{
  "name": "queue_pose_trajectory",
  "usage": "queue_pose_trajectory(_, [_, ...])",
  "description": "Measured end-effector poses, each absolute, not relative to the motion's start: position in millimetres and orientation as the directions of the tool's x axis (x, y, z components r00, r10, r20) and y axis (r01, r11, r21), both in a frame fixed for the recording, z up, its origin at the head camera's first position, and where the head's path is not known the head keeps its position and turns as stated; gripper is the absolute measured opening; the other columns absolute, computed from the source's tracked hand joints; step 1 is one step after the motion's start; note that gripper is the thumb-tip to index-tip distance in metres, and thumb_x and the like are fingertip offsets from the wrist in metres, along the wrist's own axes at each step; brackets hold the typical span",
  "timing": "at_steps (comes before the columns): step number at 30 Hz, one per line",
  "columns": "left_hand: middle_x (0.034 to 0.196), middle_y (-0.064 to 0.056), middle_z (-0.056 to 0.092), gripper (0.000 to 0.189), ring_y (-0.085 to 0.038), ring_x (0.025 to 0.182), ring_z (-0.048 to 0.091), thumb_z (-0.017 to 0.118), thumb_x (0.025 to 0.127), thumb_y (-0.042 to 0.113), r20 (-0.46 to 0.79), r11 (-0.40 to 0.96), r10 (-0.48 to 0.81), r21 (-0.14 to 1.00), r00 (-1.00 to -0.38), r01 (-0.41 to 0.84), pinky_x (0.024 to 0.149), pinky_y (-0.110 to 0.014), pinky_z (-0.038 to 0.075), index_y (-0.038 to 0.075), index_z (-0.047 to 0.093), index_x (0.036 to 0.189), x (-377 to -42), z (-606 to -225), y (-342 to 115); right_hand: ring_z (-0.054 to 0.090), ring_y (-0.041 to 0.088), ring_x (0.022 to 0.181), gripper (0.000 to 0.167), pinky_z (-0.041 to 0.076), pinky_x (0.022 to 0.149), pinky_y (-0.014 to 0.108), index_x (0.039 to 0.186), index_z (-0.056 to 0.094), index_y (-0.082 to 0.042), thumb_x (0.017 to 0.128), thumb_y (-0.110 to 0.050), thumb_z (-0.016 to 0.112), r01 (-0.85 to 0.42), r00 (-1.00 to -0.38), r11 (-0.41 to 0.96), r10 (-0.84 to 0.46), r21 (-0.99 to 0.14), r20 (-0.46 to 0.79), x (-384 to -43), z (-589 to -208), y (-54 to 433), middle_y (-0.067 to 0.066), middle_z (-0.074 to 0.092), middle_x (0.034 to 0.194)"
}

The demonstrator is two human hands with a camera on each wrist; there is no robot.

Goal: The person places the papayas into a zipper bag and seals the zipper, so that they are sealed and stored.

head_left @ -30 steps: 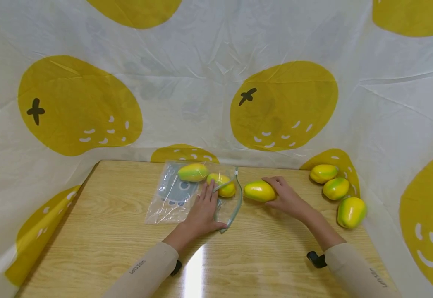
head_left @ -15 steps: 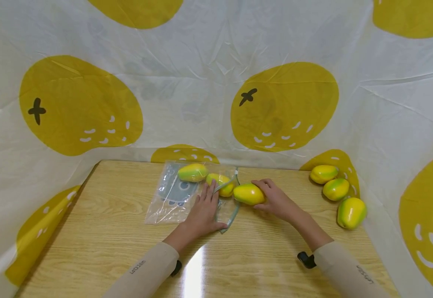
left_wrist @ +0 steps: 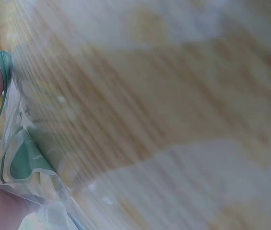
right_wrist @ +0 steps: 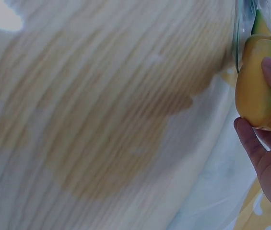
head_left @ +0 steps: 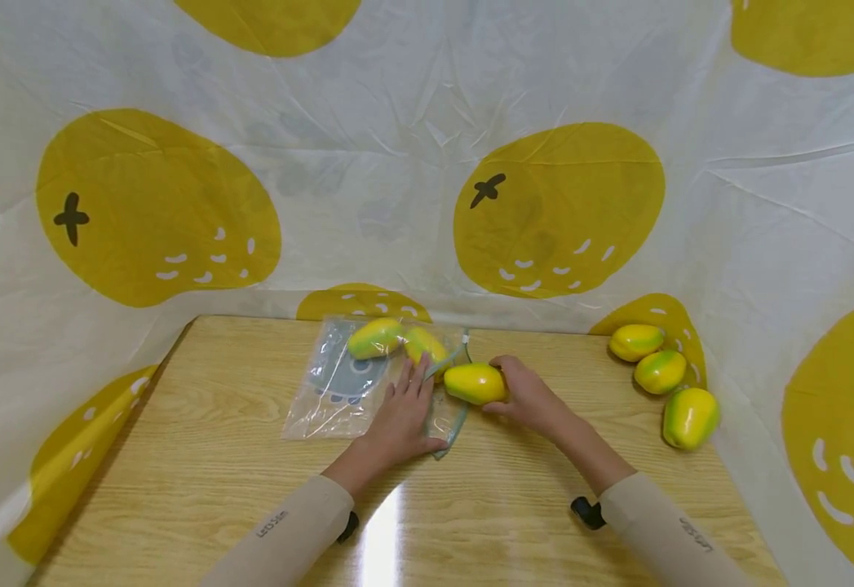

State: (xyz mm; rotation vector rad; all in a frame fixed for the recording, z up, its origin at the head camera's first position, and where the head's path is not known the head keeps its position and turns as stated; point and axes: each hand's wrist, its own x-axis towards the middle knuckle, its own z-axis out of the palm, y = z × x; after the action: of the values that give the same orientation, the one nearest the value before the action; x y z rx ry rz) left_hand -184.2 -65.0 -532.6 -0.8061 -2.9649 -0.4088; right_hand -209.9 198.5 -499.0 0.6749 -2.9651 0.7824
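Observation:
A clear zip bag (head_left: 324,420) with a green-edged mouth and a blue-grey cartoon print lies on the table. Two yellow-green papayas show through it, one papaya (head_left: 375,338) at the back and another papaya (head_left: 422,342) nearer the mouth. My left hand (head_left: 400,420) rests on the bag beside its mouth, fingers spread, thumb by the green edge (left_wrist: 2,62). With thumb and fingers, my right hand (head_left: 529,395) grips the rear end of a third papaya (head_left: 474,383). The front tip of that papaya overlaps the bag's mouth, pointing left toward the papayas inside.
Three loose papayas stand in a row at the table's right side: a far papaya (head_left: 635,342), a middle papaya (head_left: 660,372) and a near papaya (head_left: 691,418). A fruit-printed cloth (head_left: 368,163) hangs round the back and sides of the wooden table (head_left: 214,424).
My right hand has moved left with its papaya, from right of the bag to its mouth. The papayas inside have shifted slightly back. My left hand has stayed in place.

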Motion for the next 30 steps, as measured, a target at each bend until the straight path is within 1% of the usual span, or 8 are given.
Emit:
queue_pose_trajectory(5, [0.174, -0.015, -0.007, 0.128, -0.045, 0.158, 0.01, 0.086, 0.072, 0.065, 0.098, 0.827, 0.492, 0.257, -0.865, 0.5, 0.113, -0.068, 0.038, 0.001, 0.022, 0.163, -184, -534, -65, 0.059, 0.039, 0.117, 0.073, 0.051, 0.103, 0.055, 0.135, 0.05, 0.005, 0.081, -0.025, 0.09, -0.419, -0.904, 0.778, -0.406, -0.468, 0.135, -209, -505, 190, 0.025, 0.053, 0.13])
queue_pose_trajectory(8, [0.174, -0.015, -0.007, 0.126, -0.045, 0.159, 0.009, 0.085, 0.072, 0.066, 0.102, 0.827, 0.494, 0.25, -0.863, 0.503, 0.113, -0.068, 0.038, 0.0, 0.025, 0.162, -184, -535, -66, 0.059, 0.035, 0.113, 0.074, 0.053, 0.102, 0.053, 0.136, 0.05, 0.003, 0.082, -0.029, 0.089, -0.419, -0.904, 0.777, -0.402, -0.47, 0.142, -209, -507, 185, 0.023, 0.052, 0.129])
queue_pose_trajectory(12, [0.174, -0.016, -0.006, 0.125, -0.045, 0.159, 0.009, 0.085, 0.072, 0.067, 0.113, 0.829, 0.498, 0.232, -0.86, 0.51, 0.112, -0.068, 0.038, 0.0, 0.027, 0.161, -184, -535, -67, 0.06, 0.032, 0.111, 0.073, 0.054, 0.1, 0.051, 0.138, 0.05, 0.002, 0.084, -0.031, 0.088, -0.425, -0.902, 0.777, -0.403, -0.464, 0.152, -208, -508, 181, 0.021, 0.053, 0.128])
queue_pose_trajectory(18, [0.174, -0.018, -0.001, 0.129, -0.047, 0.158, 0.01, 0.084, 0.072, 0.069, 0.135, 0.829, 0.505, 0.199, -0.853, 0.522, 0.111, -0.068, 0.04, 0.0, 0.023, 0.162, -185, -535, -67, 0.061, 0.033, 0.112, 0.073, 0.054, 0.1, 0.052, 0.14, 0.053, 0.0, 0.084, -0.032, 0.087, -0.452, -0.89, 0.764, -0.425, -0.461, 0.167, -209, -509, 174, 0.021, 0.056, 0.129])
queue_pose_trajectory(23, [0.173, -0.018, -0.002, 0.128, -0.047, 0.158, 0.01, 0.081, 0.074, 0.07, 0.123, 0.83, 0.514, 0.176, -0.849, 0.529, 0.112, -0.068, 0.038, 0.001, 0.021, 0.163, -185, -535, -67, 0.062, 0.033, 0.113, 0.072, 0.054, 0.101, 0.051, 0.141, 0.055, -0.001, 0.084, -0.031, 0.087, -0.472, -0.879, 0.754, -0.444, -0.457, 0.175, -209, -509, 168, 0.019, 0.059, 0.128])
queue_pose_trajectory(26, [0.173, -0.018, -0.001, 0.127, -0.047, 0.158, 0.01, 0.082, 0.074, 0.069, 0.12, 0.832, 0.511, 0.181, -0.851, 0.525, 0.112, -0.069, 0.037, 0.001, 0.022, 0.163, -184, -533, -67, 0.063, 0.033, 0.113, 0.071, 0.054, 0.101, 0.051, 0.141, 0.055, -0.001, 0.084, -0.031, 0.087, -0.466, -0.882, 0.76, -0.44, -0.453, 0.169, -208, -507, 166, 0.019, 0.059, 0.128])
queue_pose_trajectory(30, [0.173, -0.019, 0.0, 0.127, -0.048, 0.157, 0.012, 0.083, 0.073, 0.068, 0.136, 0.822, 0.52, 0.19, -0.843, 0.537, 0.111, -0.071, 0.037, 0.0, 0.024, 0.162, -184, -532, -66, 0.064, 0.033, 0.113, 0.07, 0.054, 0.1, 0.052, 0.141, 0.056, -0.003, 0.085, -0.031, 0.086, -0.424, -0.903, 0.789, -0.408, -0.444, 0.137, -207, -503, 167, 0.02, 0.059, 0.129])
